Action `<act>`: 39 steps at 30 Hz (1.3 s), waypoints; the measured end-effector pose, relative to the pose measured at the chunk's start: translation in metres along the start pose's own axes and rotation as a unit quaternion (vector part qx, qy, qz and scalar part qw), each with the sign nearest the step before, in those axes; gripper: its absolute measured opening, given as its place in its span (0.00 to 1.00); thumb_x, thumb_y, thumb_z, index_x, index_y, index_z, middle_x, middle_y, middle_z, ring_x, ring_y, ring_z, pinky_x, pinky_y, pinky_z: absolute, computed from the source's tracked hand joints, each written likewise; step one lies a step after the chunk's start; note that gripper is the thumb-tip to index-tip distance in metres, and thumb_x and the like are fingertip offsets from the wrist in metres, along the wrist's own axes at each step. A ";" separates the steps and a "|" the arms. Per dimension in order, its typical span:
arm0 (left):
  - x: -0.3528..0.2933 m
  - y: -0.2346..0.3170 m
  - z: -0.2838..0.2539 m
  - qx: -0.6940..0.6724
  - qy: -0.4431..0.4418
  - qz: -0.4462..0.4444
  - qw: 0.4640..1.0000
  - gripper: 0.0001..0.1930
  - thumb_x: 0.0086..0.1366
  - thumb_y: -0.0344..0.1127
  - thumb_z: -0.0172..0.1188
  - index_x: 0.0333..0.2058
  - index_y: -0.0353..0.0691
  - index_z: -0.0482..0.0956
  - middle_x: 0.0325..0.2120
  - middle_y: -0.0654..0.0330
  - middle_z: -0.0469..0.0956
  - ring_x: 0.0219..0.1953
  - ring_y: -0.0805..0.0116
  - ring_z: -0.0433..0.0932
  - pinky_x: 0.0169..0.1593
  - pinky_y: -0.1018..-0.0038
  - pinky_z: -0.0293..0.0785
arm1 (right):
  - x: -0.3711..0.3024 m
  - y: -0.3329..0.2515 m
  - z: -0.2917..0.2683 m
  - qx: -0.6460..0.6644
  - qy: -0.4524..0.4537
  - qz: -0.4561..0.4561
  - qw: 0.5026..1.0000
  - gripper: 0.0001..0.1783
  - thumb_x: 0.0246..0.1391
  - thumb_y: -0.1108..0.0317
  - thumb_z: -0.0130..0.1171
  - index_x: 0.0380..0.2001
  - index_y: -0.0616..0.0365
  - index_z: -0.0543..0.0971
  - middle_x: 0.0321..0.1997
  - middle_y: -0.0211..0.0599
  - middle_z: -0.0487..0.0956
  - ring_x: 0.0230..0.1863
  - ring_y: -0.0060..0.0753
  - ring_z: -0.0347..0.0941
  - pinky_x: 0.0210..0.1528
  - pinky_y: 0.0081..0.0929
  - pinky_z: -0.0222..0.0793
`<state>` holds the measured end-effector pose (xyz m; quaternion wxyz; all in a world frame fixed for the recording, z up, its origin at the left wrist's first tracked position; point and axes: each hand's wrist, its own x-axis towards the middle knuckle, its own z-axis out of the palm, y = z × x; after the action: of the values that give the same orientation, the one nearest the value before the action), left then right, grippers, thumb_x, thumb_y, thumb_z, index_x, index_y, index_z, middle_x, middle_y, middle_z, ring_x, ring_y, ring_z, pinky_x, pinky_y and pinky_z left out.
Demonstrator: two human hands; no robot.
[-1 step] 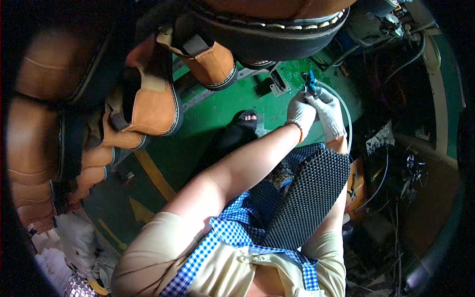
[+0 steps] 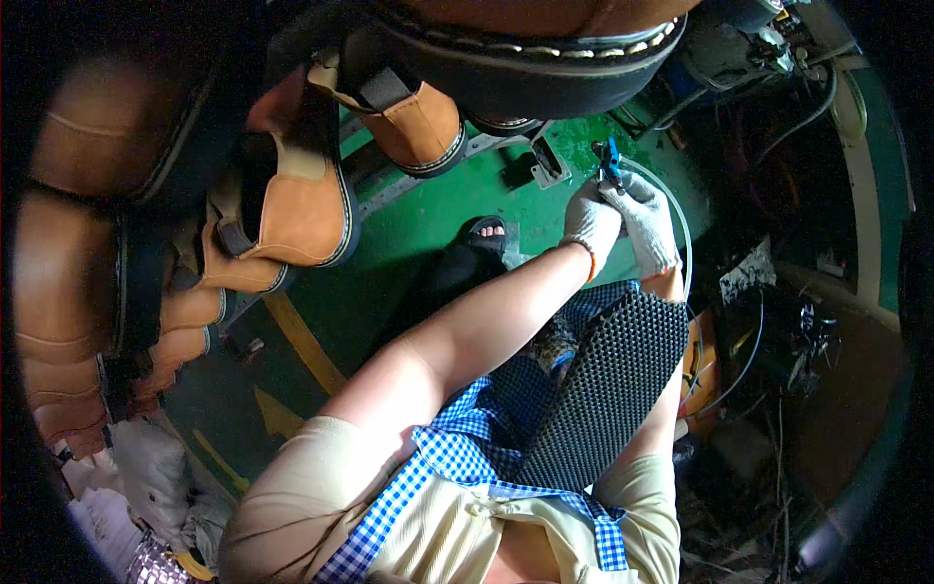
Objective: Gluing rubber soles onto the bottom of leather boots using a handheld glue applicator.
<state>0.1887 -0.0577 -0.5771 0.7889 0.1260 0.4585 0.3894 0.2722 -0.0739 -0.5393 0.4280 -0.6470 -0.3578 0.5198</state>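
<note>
Both hands wear white knit gloves and meet in front of me, right of centre. My left hand (image 2: 591,222) is closed, its fingertips at the lower end of a small blue-and-black hand tool (image 2: 610,156). Closed around the same end is my right hand (image 2: 646,222), pressed against the left. A pale thin hose (image 2: 687,234) runs from beside the tool, past my right wrist and down. The fingers partly hide the tool, and its exact kind does not show. A black sheet with rows of round bumps (image 2: 608,399) lies over my lap and right forearm.
Tan leather boots (image 2: 306,219) with dark soles line the left on a metal frame. Another large boot (image 2: 545,68) hangs close overhead. The green floor (image 2: 428,219) has yellow markings. Cables and machinery (image 2: 739,49) crowd the right; white bundles (image 2: 151,467) sit lower left.
</note>
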 end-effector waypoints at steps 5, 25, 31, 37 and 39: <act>-0.004 -0.005 0.007 0.031 -0.013 0.009 0.999 0.06 0.68 0.33 0.52 0.41 0.46 0.78 0.36 0.63 0.79 0.33 0.70 0.79 0.32 0.70 0.78 | -0.004 0.002 -0.012 -0.001 0.012 0.000 1.000 0.12 0.54 0.64 0.68 0.41 0.55 0.83 0.34 0.23 0.81 0.32 0.15 0.75 0.32 0.18 0.72; -0.001 -0.004 0.000 0.028 -0.014 -0.005 0.999 0.09 0.69 0.32 0.52 0.47 0.44 0.74 0.38 0.63 0.78 0.36 0.71 0.79 0.32 0.74 0.78 | -0.001 0.011 -0.009 0.030 -0.015 0.017 0.999 0.13 0.54 0.61 0.68 0.40 0.54 0.82 0.33 0.25 0.81 0.31 0.16 0.76 0.31 0.18 0.73; 0.005 -0.007 -0.004 0.015 -0.011 -0.003 1.000 0.08 0.69 0.33 0.52 0.45 0.45 0.75 0.36 0.65 0.77 0.34 0.72 0.78 0.32 0.74 0.78 | 0.000 0.009 -0.007 0.029 -0.025 0.019 0.999 0.13 0.54 0.60 0.68 0.40 0.53 0.82 0.33 0.25 0.81 0.30 0.16 0.76 0.30 0.18 0.73; 0.010 -0.013 -0.005 -0.003 -0.021 0.015 1.000 0.07 0.69 0.35 0.52 0.43 0.45 0.76 0.36 0.66 0.77 0.34 0.73 0.78 0.33 0.73 0.78 | 0.000 0.009 -0.007 0.048 -0.019 0.011 0.999 0.13 0.54 0.61 0.68 0.40 0.54 0.82 0.33 0.25 0.81 0.30 0.17 0.76 0.29 0.18 0.73; 0.012 -0.010 -0.005 -0.105 -0.035 -0.043 0.993 0.07 0.69 0.35 0.52 0.44 0.45 0.75 0.36 0.65 0.77 0.35 0.72 0.78 0.33 0.73 0.78 | -0.001 0.008 -0.009 0.037 -0.019 0.025 0.999 0.12 0.54 0.62 0.68 0.40 0.54 0.82 0.33 0.25 0.81 0.31 0.17 0.76 0.30 0.18 0.73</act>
<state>0.1927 -0.0568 -0.5929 0.8293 0.0359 0.3925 0.3961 0.2811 -0.0792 -0.5452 0.4316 -0.6294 -0.3302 0.5554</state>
